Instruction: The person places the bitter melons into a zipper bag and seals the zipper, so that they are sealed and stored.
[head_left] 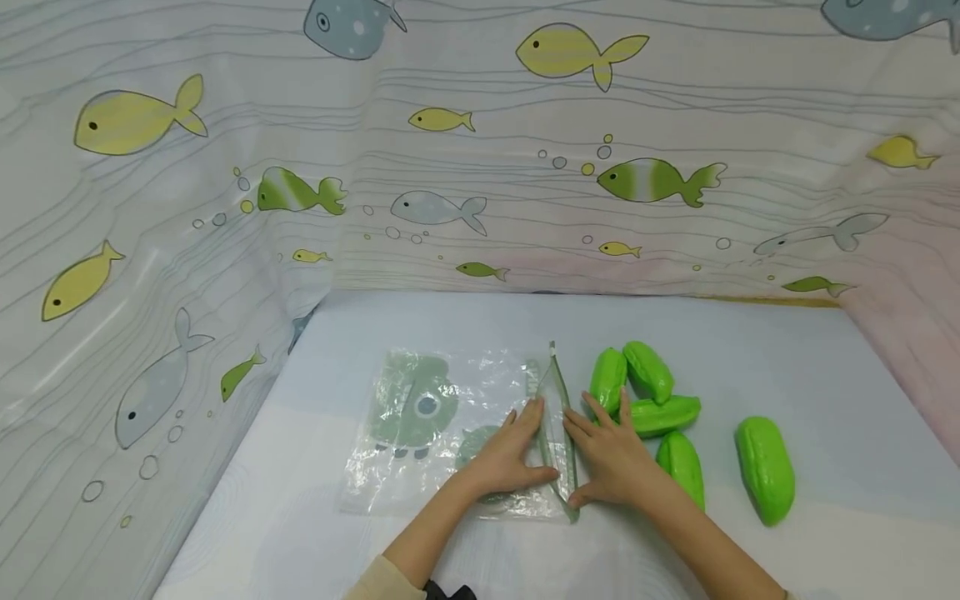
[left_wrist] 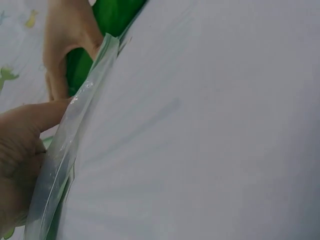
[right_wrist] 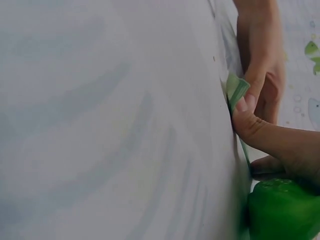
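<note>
clear zip bag [head_left: 446, 479] with green print flat on a white desk [head_left: 285, 517], green-edged mouth parted, left hand [head_left: 512, 457] and right hand [head_left: 617, 457] apart, fingers extended along opposite lips, four glossy green fruit-shaped pieces [head_left: 670, 415] beside the right hand, a fifth piece [head_left: 766, 471] farther right

The left hand [head_left: 510, 458] partly covers the smaller green print [head_left: 474, 444] on the clear bag [head_left: 397, 492], whose lettering [head_left: 532, 379] is too small for me to read. The right hand [head_left: 615, 458] hides one end of the crosswise green piece [head_left: 667, 415]; the right forearm [head_left: 705, 542] covers the near end of a second piece [head_left: 682, 464]. A black object [head_left: 457, 593] by the left sleeve [head_left: 386, 582] is cut off below; I can't tell what it is.
</note>
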